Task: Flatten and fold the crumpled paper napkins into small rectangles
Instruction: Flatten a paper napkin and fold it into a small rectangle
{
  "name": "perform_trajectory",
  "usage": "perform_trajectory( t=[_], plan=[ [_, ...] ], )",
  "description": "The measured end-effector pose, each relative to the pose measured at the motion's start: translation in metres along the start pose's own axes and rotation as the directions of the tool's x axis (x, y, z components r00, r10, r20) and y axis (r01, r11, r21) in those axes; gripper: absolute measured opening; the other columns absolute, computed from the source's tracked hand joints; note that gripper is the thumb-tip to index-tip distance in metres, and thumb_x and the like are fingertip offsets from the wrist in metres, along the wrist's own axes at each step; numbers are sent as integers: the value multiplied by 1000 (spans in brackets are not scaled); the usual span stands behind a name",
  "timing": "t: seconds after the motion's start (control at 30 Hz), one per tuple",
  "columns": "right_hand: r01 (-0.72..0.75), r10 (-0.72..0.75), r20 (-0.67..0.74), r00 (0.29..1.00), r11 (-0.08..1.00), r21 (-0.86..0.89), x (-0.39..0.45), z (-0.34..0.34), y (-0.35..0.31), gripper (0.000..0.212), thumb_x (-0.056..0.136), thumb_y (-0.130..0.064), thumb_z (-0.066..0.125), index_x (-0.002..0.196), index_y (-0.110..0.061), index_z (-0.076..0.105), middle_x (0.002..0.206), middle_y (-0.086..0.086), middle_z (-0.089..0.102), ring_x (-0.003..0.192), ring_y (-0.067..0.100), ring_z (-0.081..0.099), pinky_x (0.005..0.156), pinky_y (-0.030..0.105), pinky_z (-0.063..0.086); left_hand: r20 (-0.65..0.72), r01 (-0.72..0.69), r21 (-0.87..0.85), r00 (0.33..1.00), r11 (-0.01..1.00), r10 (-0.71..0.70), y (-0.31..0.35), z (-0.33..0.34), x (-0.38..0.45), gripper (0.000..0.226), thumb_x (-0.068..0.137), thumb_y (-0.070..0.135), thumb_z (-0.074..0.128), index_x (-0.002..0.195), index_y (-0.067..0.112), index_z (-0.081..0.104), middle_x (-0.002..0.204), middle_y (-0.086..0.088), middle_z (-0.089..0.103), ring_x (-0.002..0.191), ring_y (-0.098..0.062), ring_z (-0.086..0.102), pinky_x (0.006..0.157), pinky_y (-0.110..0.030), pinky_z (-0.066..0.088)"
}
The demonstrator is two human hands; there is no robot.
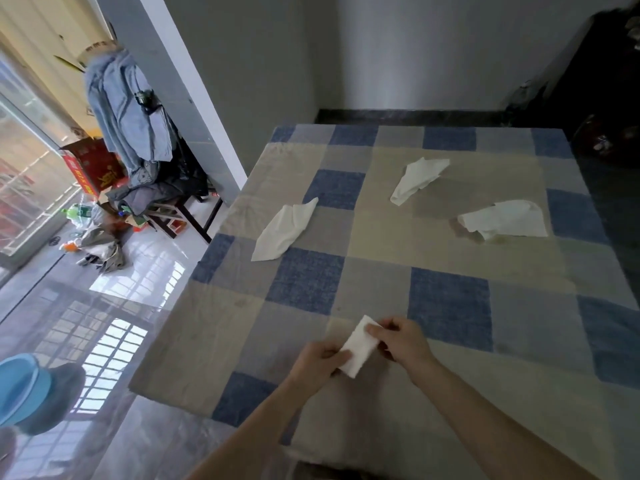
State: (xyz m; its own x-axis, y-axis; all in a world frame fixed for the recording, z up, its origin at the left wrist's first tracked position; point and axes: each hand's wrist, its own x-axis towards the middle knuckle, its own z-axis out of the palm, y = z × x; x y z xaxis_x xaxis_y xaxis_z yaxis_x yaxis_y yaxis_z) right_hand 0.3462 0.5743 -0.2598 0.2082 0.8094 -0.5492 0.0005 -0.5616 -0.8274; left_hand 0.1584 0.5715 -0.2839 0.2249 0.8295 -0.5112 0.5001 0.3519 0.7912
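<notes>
Left hand (pixel 320 363) and right hand (pixel 401 339) are both pinching a folded napkin (pixel 358 346) (small white rectangle, slightly ragged near edge) just over the near part of the checked tablecloth (pixel 450 306); three crumpled napkins (pixel 284 230) are lying farther back.

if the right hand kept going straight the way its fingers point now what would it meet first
Likely the left hand: the right hand points left across the folded napkin both hold, though depth is unclear.
</notes>
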Motion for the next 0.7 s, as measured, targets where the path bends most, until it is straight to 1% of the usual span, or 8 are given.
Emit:
perform_trajectory(
  t=[0.1,0.2,0.3,0.4,0.47,0.53,0.6,0.7],
  plan=[
    [-2,15,96,995,992,-129,4,16,-5,13,81,-15,74,78,-7,64,74,10,65,60,19,57,55,29,47,-139,-9,-25,990,1000,5,-9,-29,-1,16,92,16,62,77,16,67,60,7,58,59,-12,53,59,-30,42],
    [62,-7,149,989,928,-368,8,34,-4,15,78,-22,77,76,-14,65,71,3,65,61,15,58,57,27,48,-254,-6,-26,967,1000,-1,-17,-53,1,5,91,18,65,92,15,68,71,5,66,68,-13,63,57,-22,50],
    [100,-23,160,987,862,-497,9,58,-7,19,77,-24,76,65,-17,63,70,7,69,61,15,61,62,31,51,-316,-28,-11,948,1000,23,-21,-76,7,4,89,22,68,90,22,64,74,8,67,68,-11,63,53,-13,45],
    [116,-45,146,988,845,-522,12,85,-10,19,79,-23,74,68,-10,66,72,13,71,59,15,62,64,33,53,-350,-34,43,936,998,47,-22,-102,15,10,85,19,72,86,22,62,73,10,65,65,3,59,55,-7,40],
    [133,-59,150,987,822,-554,15,104,-12,20,81,-27,72,68,-12,66,71,8,70,61,15,62,65,32,52,-344,-67,34,936,997,74,-25,-120,21,14,83,15,74,83,19,60,71,6,63,61,3,57,57,-8,42],
    [115,-42,138,989,812,-572,17,124,-10,21,85,-29,67,72,-13,66,74,5,69,66,16,63,65,31,51,-315,-102,86,941,991,124,-30,-138,26,19,84,18,72,83,23,54,72,3,60,65,-5,58,60,-15,45],
    [83,-23,109,994,808,-584,15,142,-7,20,88,-29,64,78,-12,66,79,5,68,72,18,63,66,29,48,-209,-109,255,964,961,165,-37,-155,32,20,88,28,65,85,31,46,77,4,59,70,-9,57,62,-23,45],
    [23,-3,32,999,771,-637,11,162,-4,22,89,-32,62,70,-20,59,79,1,66,75,17,63,70,29,50,-4,-216,582,963,784,268,-49,-174,42,13,95,36,53,93,31,41,91,9,56,80,-11,53,65,-27,38]
  ],
)
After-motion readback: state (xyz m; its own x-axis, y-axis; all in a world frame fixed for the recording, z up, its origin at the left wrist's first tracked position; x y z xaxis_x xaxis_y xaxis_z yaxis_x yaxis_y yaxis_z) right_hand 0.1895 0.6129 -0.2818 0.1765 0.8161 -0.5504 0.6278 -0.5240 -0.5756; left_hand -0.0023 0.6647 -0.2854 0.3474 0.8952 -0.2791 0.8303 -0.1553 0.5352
